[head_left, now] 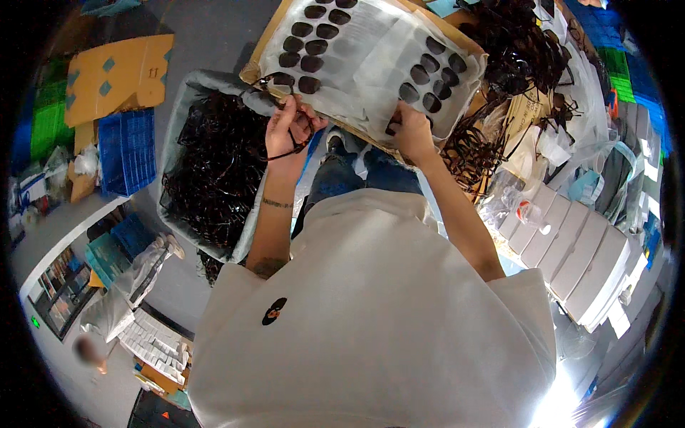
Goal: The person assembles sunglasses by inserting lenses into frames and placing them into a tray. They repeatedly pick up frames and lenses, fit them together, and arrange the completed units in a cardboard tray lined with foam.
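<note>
My left hand point(291, 132) is closed around a dark eyeglass frame point(275, 153), whose thin arms stick out past my fingers. It is raised at the left front corner of a shallow cardboard box point(251, 70) lined with white paper. Dark sunglass lenses lie in this box in two groups, one at the left point(302, 29) and one at the right point(420, 73). At the box's near edge my right hand point(412, 130) has its fingers pinched on a dark lens point(392, 127), mostly covered by the fingers.
A grey-lined bin point(171, 146) heaped with dark eyeglass frames point(217, 153) stands at my left. More frames point(510, 46) are piled on cardboard at the right, near a plastic bottle point(526, 212) and grey boxes point(571, 242). Another person point(114, 314) is far left.
</note>
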The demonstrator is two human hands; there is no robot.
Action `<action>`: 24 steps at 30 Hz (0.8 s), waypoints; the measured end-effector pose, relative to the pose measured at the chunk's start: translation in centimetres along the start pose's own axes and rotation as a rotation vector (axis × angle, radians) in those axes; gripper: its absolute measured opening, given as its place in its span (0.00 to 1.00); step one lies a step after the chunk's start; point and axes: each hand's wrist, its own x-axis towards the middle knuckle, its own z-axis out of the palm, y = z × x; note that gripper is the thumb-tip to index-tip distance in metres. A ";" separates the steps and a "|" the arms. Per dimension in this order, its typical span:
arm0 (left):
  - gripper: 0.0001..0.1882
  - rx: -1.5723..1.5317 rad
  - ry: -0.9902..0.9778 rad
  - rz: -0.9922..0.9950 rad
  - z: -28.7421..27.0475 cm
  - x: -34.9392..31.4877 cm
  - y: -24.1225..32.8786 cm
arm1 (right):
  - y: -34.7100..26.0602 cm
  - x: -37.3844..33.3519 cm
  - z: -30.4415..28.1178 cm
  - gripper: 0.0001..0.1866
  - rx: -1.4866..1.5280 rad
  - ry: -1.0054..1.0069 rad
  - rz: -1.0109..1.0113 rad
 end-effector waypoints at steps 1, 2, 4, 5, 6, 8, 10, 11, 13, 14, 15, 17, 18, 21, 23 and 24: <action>0.10 0.014 -0.032 -0.003 0.3 0.0 -0.4 | -0.5 -0.2 0.1 0.10 -0.132 0.033 -0.009; 0.10 0.028 -0.067 -0.009 0.5 0.1 -0.7 | -0.8 -0.4 -0.1 0.10 -0.264 0.067 -0.015; 0.13 0.087 -0.085 -0.008 0.9 0.1 -0.6 | -1.3 -0.7 -1.5 0.10 -0.210 0.125 -0.056; 0.14 0.131 -0.072 0.001 1.1 0.1 -0.3 | -1.7 -0.8 -2.7 0.10 -0.183 0.156 -0.076; 0.16 0.173 -0.057 0.016 1.4 0.0 0.2 | -2.0 -0.9 -4.6 0.09 -0.042 0.219 -0.070; 0.28 0.276 -0.080 0.032 2.2 0.6 1.7 | -3.0 -1.7 -9.2 0.07 0.280 0.380 -0.002; 0.30 0.446 -0.076 0.051 3.7 0.4 2.5 | -4.4 -3.0 -13.1 0.08 0.452 0.564 0.006; 0.28 0.559 -0.154 0.092 5.3 0.4 2.0 | -4.9 -3.9 -14.1 0.09 0.552 0.550 -0.025; 0.25 0.831 -0.234 0.107 9.3 -0.6 -0.2 | -5.4 -5.8 -14.9 0.11 0.644 0.493 -0.139; 0.25 0.748 -0.366 0.095 10.0 -0.3 -2.3 | -5.6 -6.7 -15.0 0.12 0.631 0.458 -0.214; 0.24 0.847 -0.386 0.131 11.5 -0.4 -3.7 | -5.4 -7.4 -15.3 0.14 0.506 0.446 -0.293; 0.18 0.993 -0.382 0.180 14.6 -0.7 -5.3 | -4.8 -9.4 -14.9 0.14 0.482 0.613 -0.321; 0.15 1.121 -0.365 0.362 15.4 -0.2 -6.0 | -4.2 -10.4 -14.7 0.15 0.421 0.778 -0.372; 0.07 1.399 -0.350 0.783 18.4 0.1 -8.0 | -2.9 -12.4 -15.7 0.25 0.480 0.950 -0.502; 0.08 1.499 -0.618 0.896 20.4 -0.5 -10.4 | -2.5 -12.4 -18.9 0.29 0.247 0.704 -0.301; 0.09 1.536 -0.762 0.954 21.6 -0.7 -11.5 | -1.9 -12.2 -19.9 0.31 0.183 0.600 -0.183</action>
